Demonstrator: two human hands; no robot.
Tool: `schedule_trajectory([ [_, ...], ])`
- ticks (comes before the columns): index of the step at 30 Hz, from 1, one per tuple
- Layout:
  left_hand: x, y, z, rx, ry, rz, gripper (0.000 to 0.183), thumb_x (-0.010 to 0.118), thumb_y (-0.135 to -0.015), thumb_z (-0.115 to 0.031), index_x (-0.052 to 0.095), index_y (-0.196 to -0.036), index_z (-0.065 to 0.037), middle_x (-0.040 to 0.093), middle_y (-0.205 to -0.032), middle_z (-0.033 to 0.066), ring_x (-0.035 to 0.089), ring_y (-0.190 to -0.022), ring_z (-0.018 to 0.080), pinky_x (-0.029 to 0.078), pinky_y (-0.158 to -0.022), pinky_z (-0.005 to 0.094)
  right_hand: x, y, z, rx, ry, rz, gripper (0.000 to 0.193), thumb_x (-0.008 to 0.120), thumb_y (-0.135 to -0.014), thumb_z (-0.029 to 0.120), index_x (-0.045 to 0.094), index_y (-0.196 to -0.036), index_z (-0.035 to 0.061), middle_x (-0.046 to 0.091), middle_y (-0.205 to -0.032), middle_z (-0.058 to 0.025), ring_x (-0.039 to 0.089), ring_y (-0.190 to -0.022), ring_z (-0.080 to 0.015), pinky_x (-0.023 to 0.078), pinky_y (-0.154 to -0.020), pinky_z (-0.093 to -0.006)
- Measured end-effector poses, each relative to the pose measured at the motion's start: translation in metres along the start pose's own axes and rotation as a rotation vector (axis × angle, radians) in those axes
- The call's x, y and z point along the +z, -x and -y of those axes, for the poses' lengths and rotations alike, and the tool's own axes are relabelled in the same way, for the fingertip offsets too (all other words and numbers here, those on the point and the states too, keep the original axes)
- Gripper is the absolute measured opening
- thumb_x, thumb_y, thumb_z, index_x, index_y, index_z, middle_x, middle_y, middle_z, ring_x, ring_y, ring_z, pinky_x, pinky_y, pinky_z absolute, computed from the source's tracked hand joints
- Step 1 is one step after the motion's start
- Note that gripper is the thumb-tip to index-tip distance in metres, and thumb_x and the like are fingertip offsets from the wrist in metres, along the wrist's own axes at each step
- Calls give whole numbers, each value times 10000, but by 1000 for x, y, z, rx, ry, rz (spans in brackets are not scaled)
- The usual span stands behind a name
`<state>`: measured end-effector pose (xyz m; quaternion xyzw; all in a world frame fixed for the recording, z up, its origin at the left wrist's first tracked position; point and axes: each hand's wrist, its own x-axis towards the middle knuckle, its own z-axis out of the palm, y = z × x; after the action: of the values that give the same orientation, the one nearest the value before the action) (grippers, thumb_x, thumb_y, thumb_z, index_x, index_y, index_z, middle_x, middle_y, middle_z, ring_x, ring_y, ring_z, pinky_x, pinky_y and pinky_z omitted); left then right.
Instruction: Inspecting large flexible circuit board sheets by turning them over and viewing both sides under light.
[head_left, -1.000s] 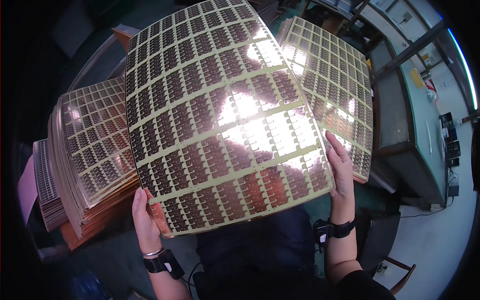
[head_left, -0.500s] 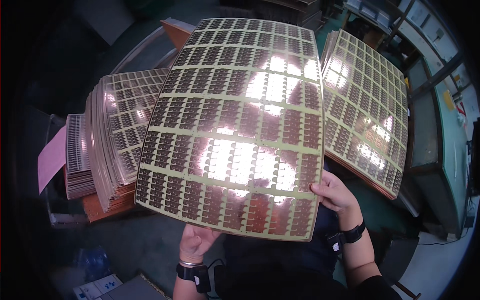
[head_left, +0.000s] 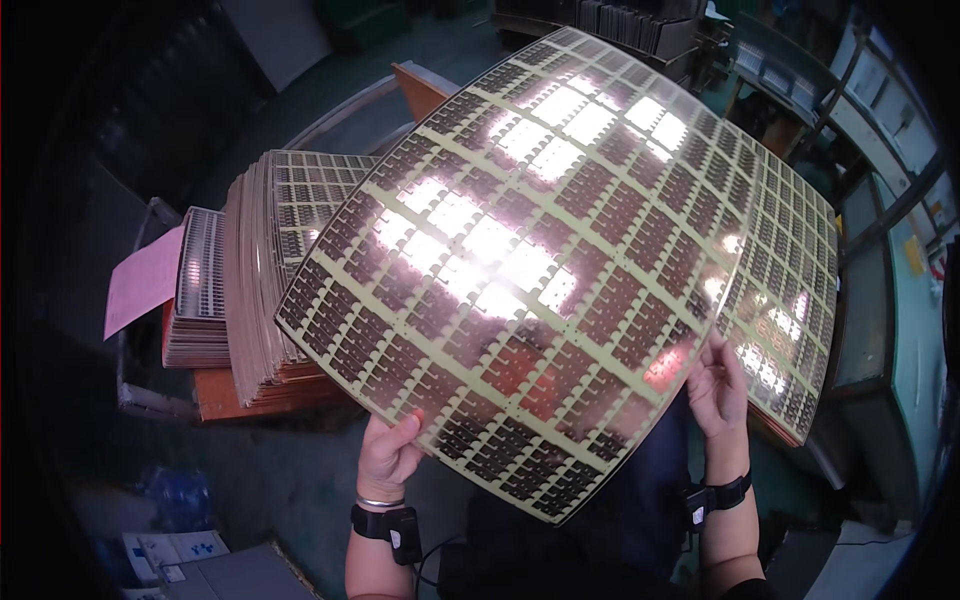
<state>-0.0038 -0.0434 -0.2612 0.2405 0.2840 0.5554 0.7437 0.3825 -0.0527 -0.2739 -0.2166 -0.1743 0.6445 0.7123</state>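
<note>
A large circuit board panel [head_left: 600, 240] is held up in front of me, turned at a slant. Its shiny copper-brown face carries rows of small repeated patterns with pale green borders, and bright light glares off it. My left hand [head_left: 390, 455] grips the lower left edge, thumb on the face and the other fingers partly hidden beneath. At the lower right edge, my right hand [head_left: 718, 390] pinches the panel with its fingertips. Behind it on the right, a stack of similar panels [head_left: 795, 225] is partly covered by the raised one.
To the left stands another thick stack of panels [head_left: 250, 290] on an orange-brown board [head_left: 250, 392]. Beside it are a smaller stack [head_left: 200, 270] and a pink sheet [head_left: 145, 280]. A green-topped bench [head_left: 900, 320] runs along the right. A grey box [head_left: 235, 575] sits at lower left.
The panel has turned clockwise, its near corner now pointing down toward me. My left thumb has come onto its face; my right hand has shifted along the right edge.
</note>
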Motion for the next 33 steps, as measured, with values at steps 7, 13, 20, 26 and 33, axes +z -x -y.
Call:
schedule_trajectory([
  [7,-42,-12,-2,95,-29,8,483,577,-792,-5,377,-1231,-3,514,-1133,96,533,-1019,150,446,-878,285,-17,12,103,-337,50,40,419,384,-933,193,312,-1303,9,468,-1233,-181,475,-1137,-244,436,-937,-349],
  [13,-54,-35,6,138,142,-134,414,503,-859,-31,379,-1254,-37,515,-1168,84,530,-1030,157,423,-926,290,-35,55,141,-556,264,-465,324,488,-895,194,454,-1146,-8,591,-1025,-95,570,-934,-174,462,-818,-305],
  [20,-62,-46,13,90,51,-304,144,551,-847,-48,568,-988,-19,625,-827,43,602,-691,81,510,-616,160,4,94,139,-677,686,-407,340,475,-884,122,408,-1178,-35,543,-1059,-111,556,-938,-172,449,-818,-289],
  [26,-79,-54,17,55,23,-401,238,518,-877,-132,526,-1070,7,608,-947,65,586,-843,94,494,-739,186,14,95,134,-649,722,-396,414,504,-864,125,377,-1208,-67,507,-1148,-140,515,-1027,-187,399,-894,-311],
  [33,-56,-52,15,17,155,-443,224,555,-862,-156,559,-1018,5,633,-915,62,621,-752,103,539,-667,197,4,90,144,-678,555,-307,410,539,-850,146,426,-1180,-70,522,-1145,-160,521,-1053,-221,404,-918,-339],
])
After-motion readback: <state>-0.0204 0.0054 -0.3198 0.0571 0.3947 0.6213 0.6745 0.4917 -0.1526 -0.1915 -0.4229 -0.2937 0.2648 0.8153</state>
